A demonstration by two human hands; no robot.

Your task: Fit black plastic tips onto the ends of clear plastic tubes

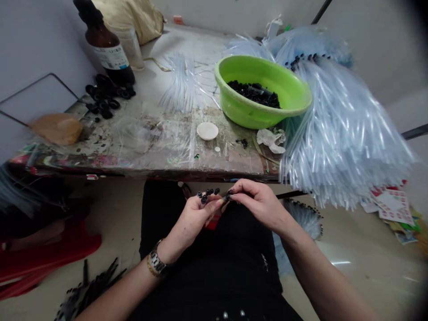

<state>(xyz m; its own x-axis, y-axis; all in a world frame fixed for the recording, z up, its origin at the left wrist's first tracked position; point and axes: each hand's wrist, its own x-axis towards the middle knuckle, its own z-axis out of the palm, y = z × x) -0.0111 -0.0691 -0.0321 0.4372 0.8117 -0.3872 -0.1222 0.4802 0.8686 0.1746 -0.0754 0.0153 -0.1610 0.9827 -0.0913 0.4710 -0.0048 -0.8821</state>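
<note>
"Nearest the lens?"

"Black-clothed lap (214, 272). Hands above it, short of the table (147, 158) edge."

"Holding?"

"Left hand (195, 215) curled round several black-tipped pieces (207, 192), heads poking up. Right hand (259, 200) pinching a small dark piece (227, 197) where the two hands meet. Too small to tell more."

"Risk?"

"Drops, I'd say. Left hand has a bunch plus the pinch; loosen it and bits could scatter onto lap or floor (337, 234)."

"Beyond?"

"White dish (207, 131), then green basin (247, 115) with black bits (254, 94). Clear tubes (344, 129) at right overhang the edge; a knock from the right arm (317, 272) might slide some off."

"Far left?"

"Brown bottle (109, 55), upright. Knocked, it could spill."
</note>
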